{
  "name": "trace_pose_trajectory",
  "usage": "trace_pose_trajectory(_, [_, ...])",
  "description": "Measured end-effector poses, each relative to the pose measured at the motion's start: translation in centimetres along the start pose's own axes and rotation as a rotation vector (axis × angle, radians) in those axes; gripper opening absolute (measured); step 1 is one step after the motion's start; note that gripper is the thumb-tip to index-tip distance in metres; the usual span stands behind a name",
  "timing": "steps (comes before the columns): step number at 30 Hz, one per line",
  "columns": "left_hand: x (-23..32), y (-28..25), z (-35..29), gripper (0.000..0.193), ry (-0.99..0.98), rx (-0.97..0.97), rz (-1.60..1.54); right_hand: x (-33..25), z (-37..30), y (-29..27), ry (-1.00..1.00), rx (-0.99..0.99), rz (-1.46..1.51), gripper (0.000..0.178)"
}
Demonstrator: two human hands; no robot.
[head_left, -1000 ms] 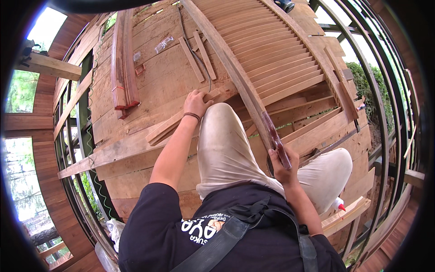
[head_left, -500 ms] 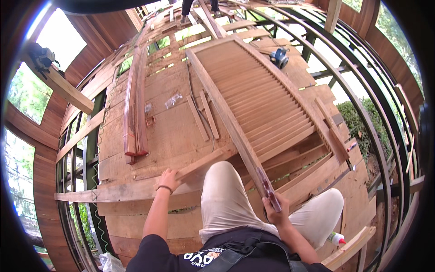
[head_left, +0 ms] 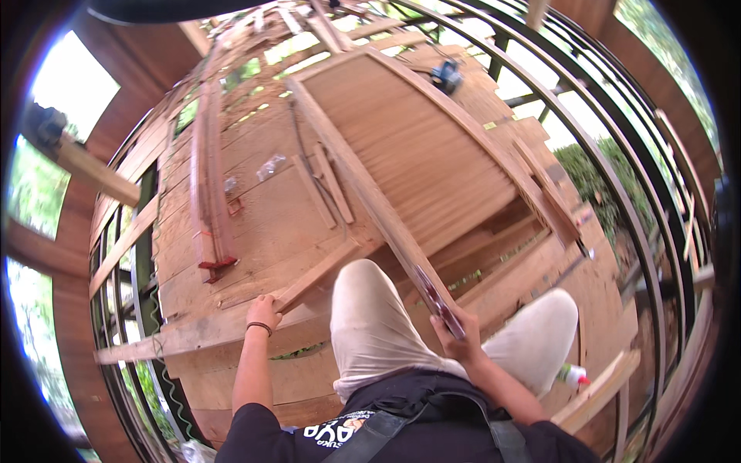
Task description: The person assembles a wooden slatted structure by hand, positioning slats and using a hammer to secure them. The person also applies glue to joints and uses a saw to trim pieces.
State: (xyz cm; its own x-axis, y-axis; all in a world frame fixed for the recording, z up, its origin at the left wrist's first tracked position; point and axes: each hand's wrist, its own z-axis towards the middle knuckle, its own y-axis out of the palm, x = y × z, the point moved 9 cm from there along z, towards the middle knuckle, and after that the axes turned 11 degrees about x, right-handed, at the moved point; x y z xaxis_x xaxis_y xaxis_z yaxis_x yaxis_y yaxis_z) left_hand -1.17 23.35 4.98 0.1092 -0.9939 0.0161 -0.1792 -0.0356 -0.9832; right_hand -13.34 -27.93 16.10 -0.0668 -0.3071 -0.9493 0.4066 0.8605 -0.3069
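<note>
A wooden louvred panel (head_left: 413,147) lies slanting away from me, its long side rail (head_left: 351,166) ending near my lap. My right hand (head_left: 458,338) is wrapped round a narrow, glossy, dark reddish-brown piece (head_left: 434,292) at that rail's near end. Whether this piece is separate from the rail I cannot tell. Farther left, my left hand (head_left: 264,312) has its fingers curled on the near end of a short wooden board (head_left: 324,274). This board slants up toward the panel, above a long wooden beam (head_left: 181,339). The panel's slats are smeared by motion.
Reddish wood mouldings (head_left: 208,185) lie on the plank floor (head_left: 262,208) at left, beside thin wooden strips (head_left: 315,189). A blue power tool (head_left: 445,76) sits beyond the panel. A red-tipped white bottle (head_left: 573,376) is by my right knee. Gaps show between dark metal beams (head_left: 587,139).
The view has shifted, so most things sit farther left. My left hand, spread in the earlier frame, is now curled at the board's end. My right hand stays on the dark piece.
</note>
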Motion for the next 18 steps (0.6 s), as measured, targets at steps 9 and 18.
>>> trace_pose_trajectory(9, [6.9, -1.2, 1.6, 0.05, 0.129, 0.084, -0.053, 0.0, -0.6, -1.4, 0.014, 0.051, 0.017, 0.013])
trace_pose_trajectory(18, [6.7, -1.4, 0.4, 0.038, 0.057, 0.089, -0.006, -0.9, -0.3, -2.1, 0.029, 0.077, 0.074, 0.01])
